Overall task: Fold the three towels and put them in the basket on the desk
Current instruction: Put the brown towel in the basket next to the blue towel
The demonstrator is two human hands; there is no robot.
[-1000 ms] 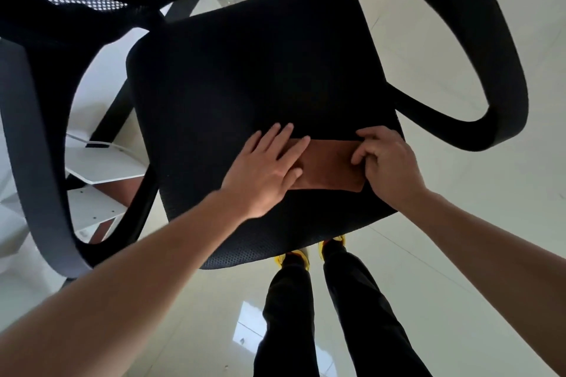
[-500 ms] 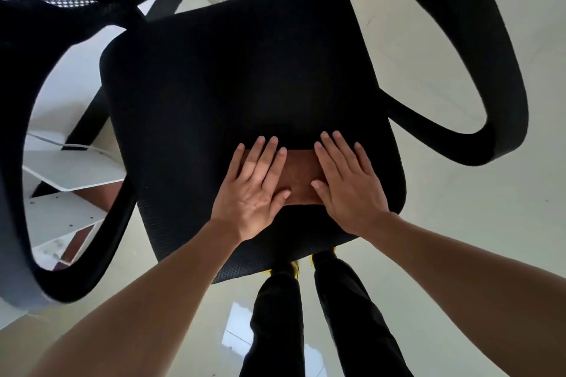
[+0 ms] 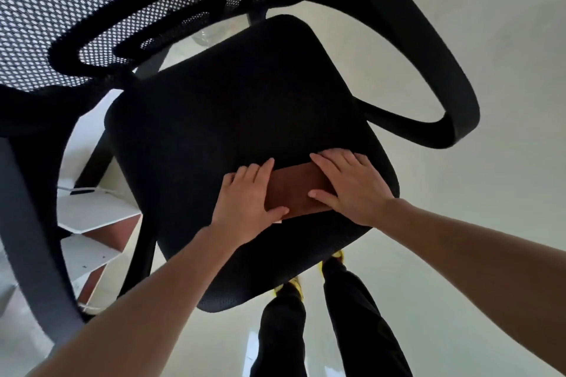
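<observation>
Both hands lie flat, fingers straight, on a folded brown towel (image 3: 295, 190). The left hand (image 3: 246, 197) covers the towel's left end, its thumb stretched along the near edge. The right hand (image 3: 355, 190) covers the right end, fingers spread and thumb pointing in across the cloth. Neither hand grips anything; both press palm-down. Only the towel's middle shows between them, a narrow rectangle lying slightly aslant, with a small pale corner peeping out by the left thumb.

The towel rests on the front part of a black seat (image 3: 229, 119), nearer the seat's right side than its left. The seat belongs to an office chair. A curved black armrest (image 3: 444, 95) loops out on the right, and a second, blurred armrest (image 3: 27, 223) crosses the left edge of the view. A mesh backrest (image 3: 46, 3) fills the upper left.

Below the chair spreads a pale, glossy floor (image 3: 474, 254), with a bright reflection near the person's legs. Dark trousers (image 3: 352, 330) and yellow shoes (image 3: 295, 285) show just under the seat's front edge. White shelves (image 3: 92, 214) with reddish-brown panels stand at the left, seen between the seat and the left armrest.
</observation>
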